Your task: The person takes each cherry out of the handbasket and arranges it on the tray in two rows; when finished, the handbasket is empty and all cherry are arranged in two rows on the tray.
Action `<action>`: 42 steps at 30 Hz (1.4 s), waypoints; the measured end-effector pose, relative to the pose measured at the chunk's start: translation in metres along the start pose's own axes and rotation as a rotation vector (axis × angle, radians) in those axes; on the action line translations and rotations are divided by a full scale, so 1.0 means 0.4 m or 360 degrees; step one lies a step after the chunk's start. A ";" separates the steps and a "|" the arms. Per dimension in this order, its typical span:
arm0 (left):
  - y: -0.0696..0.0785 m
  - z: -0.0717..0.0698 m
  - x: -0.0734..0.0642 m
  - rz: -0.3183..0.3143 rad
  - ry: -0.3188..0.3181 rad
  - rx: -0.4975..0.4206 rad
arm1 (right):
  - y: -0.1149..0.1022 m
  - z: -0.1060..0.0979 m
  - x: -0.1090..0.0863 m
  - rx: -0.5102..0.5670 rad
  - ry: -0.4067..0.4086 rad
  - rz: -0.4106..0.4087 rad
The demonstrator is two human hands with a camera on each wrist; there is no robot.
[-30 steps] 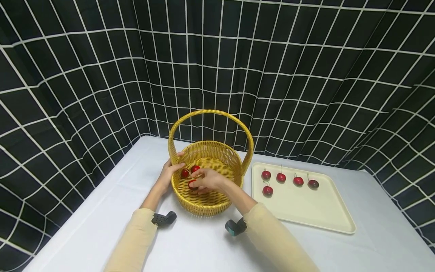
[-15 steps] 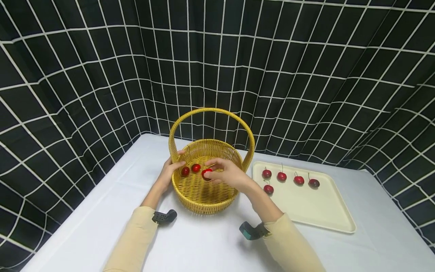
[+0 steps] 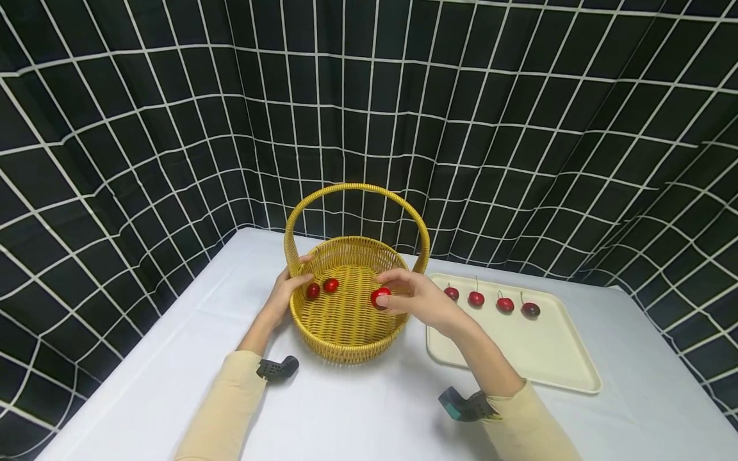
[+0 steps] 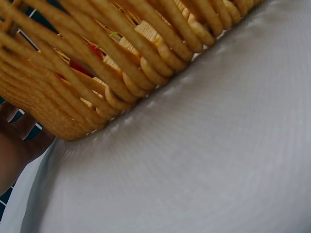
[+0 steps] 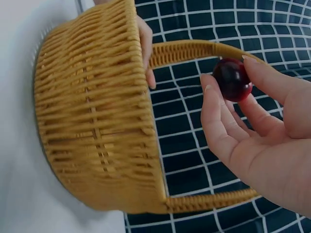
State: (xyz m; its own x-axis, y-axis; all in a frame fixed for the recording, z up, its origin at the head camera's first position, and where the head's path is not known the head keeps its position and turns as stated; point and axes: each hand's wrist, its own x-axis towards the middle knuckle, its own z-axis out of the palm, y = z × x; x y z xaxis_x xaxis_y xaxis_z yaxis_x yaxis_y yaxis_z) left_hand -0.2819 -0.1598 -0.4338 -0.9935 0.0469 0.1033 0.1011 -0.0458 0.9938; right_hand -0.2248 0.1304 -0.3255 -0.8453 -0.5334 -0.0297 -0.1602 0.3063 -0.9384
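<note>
My right hand (image 3: 429, 302) pinches a dark red cherry (image 5: 232, 80) between thumb and fingertips, raised above the right side of a yellow wicker basket (image 3: 346, 353). In the right wrist view the cherry shows past the basket's rim, level with the handle. My left hand (image 3: 280, 298) grips the basket's left rim, thumb over the edge by the foot of the handle. Inside the basket, close to that thumb, lie two cherries, one (image 3: 313, 291) near the wall and another (image 3: 330, 285) beside it. The left wrist view shows mostly the basket's woven side (image 4: 97, 63).
A cream tray (image 3: 536, 349) lies right of the basket, with several stemmed cherries (image 3: 505, 305) along its far part. My right hand and forearm cover its left side. A white cloth (image 3: 346, 416) covers the table; a black gridded curtain (image 3: 369, 96) hangs behind.
My right hand has lifted the cherry from low in the basket and carried it to the right, towards the tray side. The left hand stays on the rim.
</note>
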 end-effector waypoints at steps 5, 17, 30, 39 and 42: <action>-0.002 0.000 0.001 -0.0027 -0.0009 -0.0035 | 0.007 -0.028 -0.035 -0.0042 0.0051 0.0014; -0.002 0.002 -0.001 -0.0006 -0.0012 -0.0031 | 0.068 -0.111 -0.106 -0.0084 0.0285 0.0265; 0.000 0.002 -0.005 0.0003 -0.0002 -0.0019 | 0.204 -0.193 -0.164 -0.0037 0.0436 0.0381; -0.003 0.003 -0.005 -0.0012 0.0002 -0.0035 | 0.276 -0.244 -0.191 -0.0098 0.0528 0.0577; -0.001 0.003 -0.005 -0.0031 -0.0013 -0.0056 | 0.293 -0.255 -0.193 -0.0109 0.0556 0.0638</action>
State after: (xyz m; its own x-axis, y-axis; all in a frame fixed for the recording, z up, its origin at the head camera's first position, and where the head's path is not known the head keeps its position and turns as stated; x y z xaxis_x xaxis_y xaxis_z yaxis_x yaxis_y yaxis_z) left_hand -0.2800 -0.1587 -0.4342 -0.9949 0.0563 0.0842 0.0796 -0.0796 0.9936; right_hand -0.2302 0.2878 -0.3983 -0.9644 -0.0734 -0.2539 0.1870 0.4892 -0.8519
